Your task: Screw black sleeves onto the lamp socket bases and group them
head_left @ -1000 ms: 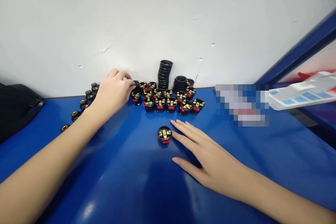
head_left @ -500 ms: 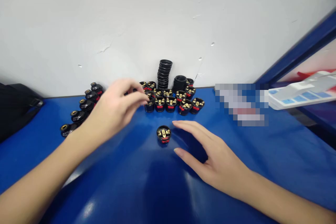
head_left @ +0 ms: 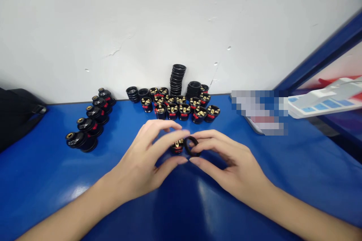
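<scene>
A black ring (head_left: 186,148) stands on edge above the blue table, between the fingertips of both hands. My left hand (head_left: 154,154) is curled, with its fingertips and thumb at the ring's left side. My right hand (head_left: 229,156) pinches the ring from the right, a fingertip against its opening. Just behind the ring is a black round socket part (head_left: 178,150) with gold contacts and a red tab, partly hidden by the fingers.
Several like socket parts (head_left: 184,111) stand in rows by the wall. Behind them rise a tall stack of black rings (head_left: 176,81) and shorter stacks (head_left: 132,94). Assembled black sockets (head_left: 82,142) line the left. A black bag (head_left: 17,116) lies far left; a blurred-out item (head_left: 260,115) lies right.
My left hand has come from the parts at the back to the middle, bringing a black ring. My right hand has closed in on that ring beside the single socket part.
</scene>
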`<act>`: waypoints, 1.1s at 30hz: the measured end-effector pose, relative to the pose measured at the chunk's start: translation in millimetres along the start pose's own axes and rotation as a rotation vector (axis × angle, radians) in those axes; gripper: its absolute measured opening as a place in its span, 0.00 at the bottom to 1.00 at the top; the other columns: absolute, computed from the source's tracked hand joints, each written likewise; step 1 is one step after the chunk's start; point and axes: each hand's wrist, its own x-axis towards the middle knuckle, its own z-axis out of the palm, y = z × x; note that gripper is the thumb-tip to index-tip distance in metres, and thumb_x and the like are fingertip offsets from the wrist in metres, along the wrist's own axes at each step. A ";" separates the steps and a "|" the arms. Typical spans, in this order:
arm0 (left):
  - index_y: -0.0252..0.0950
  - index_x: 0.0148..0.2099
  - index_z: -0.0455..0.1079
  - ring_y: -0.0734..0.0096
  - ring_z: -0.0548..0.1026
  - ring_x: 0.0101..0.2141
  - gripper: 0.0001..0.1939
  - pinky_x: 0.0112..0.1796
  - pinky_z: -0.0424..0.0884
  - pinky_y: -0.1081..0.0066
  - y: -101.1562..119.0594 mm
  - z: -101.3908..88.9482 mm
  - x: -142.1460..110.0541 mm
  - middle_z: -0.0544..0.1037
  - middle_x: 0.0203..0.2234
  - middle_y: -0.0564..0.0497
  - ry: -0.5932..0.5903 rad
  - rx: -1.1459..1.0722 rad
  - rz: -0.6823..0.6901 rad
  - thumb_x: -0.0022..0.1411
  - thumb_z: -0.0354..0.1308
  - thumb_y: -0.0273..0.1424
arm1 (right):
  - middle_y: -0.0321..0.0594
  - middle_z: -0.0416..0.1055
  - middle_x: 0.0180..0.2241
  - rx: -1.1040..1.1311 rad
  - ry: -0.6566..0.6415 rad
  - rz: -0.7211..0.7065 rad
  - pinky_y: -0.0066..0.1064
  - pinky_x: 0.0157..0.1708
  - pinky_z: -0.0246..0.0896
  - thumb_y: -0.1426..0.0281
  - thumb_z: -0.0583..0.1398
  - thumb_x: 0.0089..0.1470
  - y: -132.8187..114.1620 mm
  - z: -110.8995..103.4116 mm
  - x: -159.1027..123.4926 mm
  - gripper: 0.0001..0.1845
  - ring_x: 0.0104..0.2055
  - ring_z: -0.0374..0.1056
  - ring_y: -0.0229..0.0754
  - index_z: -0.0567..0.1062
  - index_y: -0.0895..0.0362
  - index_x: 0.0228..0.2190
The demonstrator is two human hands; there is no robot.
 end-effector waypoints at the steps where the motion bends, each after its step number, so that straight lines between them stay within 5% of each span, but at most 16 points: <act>1: 0.39 0.73 0.63 0.57 0.74 0.60 0.32 0.59 0.74 0.57 -1.5 0.7 -1.7 0.75 0.62 0.39 -0.038 -0.035 -0.065 0.72 0.68 0.29 | 0.42 0.84 0.49 0.010 0.009 0.024 0.36 0.52 0.80 0.70 0.71 0.65 0.3 0.0 0.3 0.03 0.50 0.83 0.46 0.83 0.50 0.40; 4: 0.44 0.76 0.57 0.57 0.75 0.60 0.35 0.61 0.76 0.55 -5.7 3.5 -6.2 0.77 0.62 0.41 -0.141 -0.138 -0.169 0.74 0.65 0.29 | 0.42 0.85 0.48 0.049 0.021 0.108 0.40 0.53 0.82 0.68 0.71 0.65 2.4 1.5 1.0 0.05 0.50 0.84 0.49 0.82 0.50 0.35; 6: 0.46 0.73 0.62 0.59 0.77 0.57 0.29 0.59 0.77 0.56 -7.5 6.2 -7.6 0.79 0.58 0.43 -0.141 -0.173 -0.197 0.75 0.61 0.26 | 0.42 0.86 0.49 0.129 0.029 0.186 0.42 0.55 0.82 0.67 0.71 0.64 4.9 3.8 0.8 0.04 0.51 0.85 0.50 0.82 0.50 0.41; 8: 0.46 0.70 0.68 0.60 0.79 0.54 0.25 0.57 0.79 0.57 -8.1 9.5 -7.6 0.79 0.56 0.43 -0.107 -0.213 -0.259 0.75 0.61 0.27 | 0.43 0.85 0.51 0.245 0.043 0.265 0.43 0.59 0.81 0.67 0.72 0.63 7.8 6.8 -0.1 0.16 0.53 0.85 0.50 0.79 0.49 0.51; 12: 0.44 0.59 0.81 0.64 0.82 0.48 0.15 0.49 0.83 0.64 -6.7 16.3 -5.6 0.80 0.52 0.45 -0.014 -0.494 -0.530 0.74 0.65 0.34 | 0.46 0.81 0.58 0.440 0.012 0.311 0.45 0.64 0.77 0.70 0.70 0.66 12.7 11.8 -1.6 0.22 0.61 0.81 0.50 0.75 0.49 0.58; 17: 0.38 0.61 0.80 0.67 0.85 0.41 0.24 0.44 0.82 0.71 -4.2 18.4 -3.6 0.87 0.41 0.46 -0.087 -0.937 -0.895 0.65 0.74 0.38 | 0.44 0.77 0.55 0.542 -0.023 0.238 0.48 0.65 0.76 0.71 0.70 0.67 16.8 13.3 -1.1 0.16 0.61 0.80 0.50 0.78 0.50 0.54; 25: 0.33 0.52 0.84 0.63 0.87 0.32 0.30 0.42 0.86 0.65 0.1 11.3 5.2 0.88 0.35 0.46 -0.102 -1.000 -1.026 0.58 0.78 0.50 | 0.44 0.74 0.54 0.455 0.002 0.106 0.52 0.64 0.77 0.73 0.69 0.68 16.3 11.8 -2.4 0.12 0.62 0.79 0.51 0.81 0.48 0.50; 33: 0.32 0.36 0.82 0.68 0.85 0.24 0.29 0.28 0.80 0.77 5.0 12.8 10.6 0.84 0.25 0.48 -0.154 -1.074 -1.189 0.57 0.75 0.57 | 0.44 0.80 0.51 0.250 0.035 0.020 0.42 0.57 0.83 0.80 0.71 0.61 10.8 6.9 -1.1 0.17 0.56 0.82 0.49 0.83 0.49 0.48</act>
